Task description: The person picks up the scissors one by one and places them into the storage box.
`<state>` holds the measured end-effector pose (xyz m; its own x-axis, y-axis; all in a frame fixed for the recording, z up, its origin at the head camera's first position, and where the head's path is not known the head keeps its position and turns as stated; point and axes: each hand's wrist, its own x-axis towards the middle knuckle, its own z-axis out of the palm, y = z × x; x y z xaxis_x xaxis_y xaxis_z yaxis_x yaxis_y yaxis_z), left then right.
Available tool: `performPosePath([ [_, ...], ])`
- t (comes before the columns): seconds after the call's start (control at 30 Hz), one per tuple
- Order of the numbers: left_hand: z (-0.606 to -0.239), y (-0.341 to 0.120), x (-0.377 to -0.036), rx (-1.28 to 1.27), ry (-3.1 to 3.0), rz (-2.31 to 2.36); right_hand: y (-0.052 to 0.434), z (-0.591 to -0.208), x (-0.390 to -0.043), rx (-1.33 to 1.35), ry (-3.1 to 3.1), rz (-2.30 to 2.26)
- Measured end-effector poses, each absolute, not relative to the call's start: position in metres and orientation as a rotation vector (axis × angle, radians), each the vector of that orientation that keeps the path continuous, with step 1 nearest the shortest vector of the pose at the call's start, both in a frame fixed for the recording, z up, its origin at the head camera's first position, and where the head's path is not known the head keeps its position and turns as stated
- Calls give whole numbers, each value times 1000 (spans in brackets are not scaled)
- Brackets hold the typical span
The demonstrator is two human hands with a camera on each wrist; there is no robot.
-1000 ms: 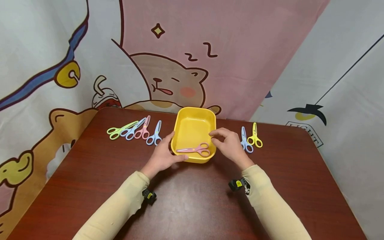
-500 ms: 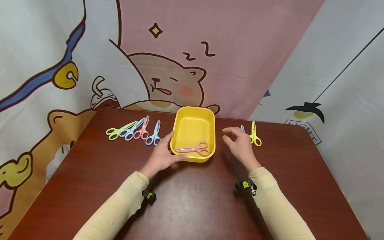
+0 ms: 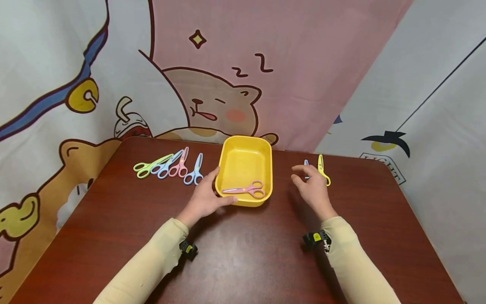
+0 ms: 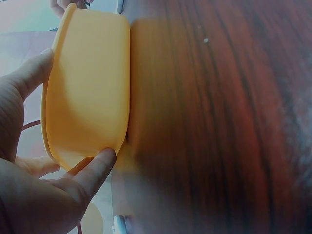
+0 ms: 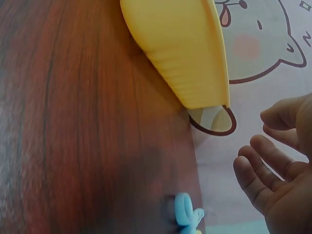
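The table (image 3: pixel 243 261) has a glossy, dark reddish-brown wood-grain top with rounded far corners and a pale sheen toward the near side. A yellow tray (image 3: pixel 244 164) stands on it near the far edge. To its left lie green scissors (image 3: pixel 152 164), blue scissors (image 3: pixel 168 164) and pink scissors (image 3: pixel 181 163), bunched close, then a second blue pair (image 3: pixel 195 169) just beside the tray. To its right are yellow scissors (image 3: pixel 321 166) and a third blue pair (image 3: pixel 306 162), both partly hidden, blades toward the far edge.

Tray (image 3: pixel 246 164) in all views (wrists' closer)
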<state>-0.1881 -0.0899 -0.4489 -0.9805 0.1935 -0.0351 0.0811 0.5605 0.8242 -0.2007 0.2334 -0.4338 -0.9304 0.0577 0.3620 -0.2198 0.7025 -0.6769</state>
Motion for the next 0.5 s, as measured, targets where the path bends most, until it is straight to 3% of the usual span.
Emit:
performPosePath([
  [0.5, -447, -90, -186, 226, 2656, 1403, 251, -436, -196, 46, -2536, 1074],
])
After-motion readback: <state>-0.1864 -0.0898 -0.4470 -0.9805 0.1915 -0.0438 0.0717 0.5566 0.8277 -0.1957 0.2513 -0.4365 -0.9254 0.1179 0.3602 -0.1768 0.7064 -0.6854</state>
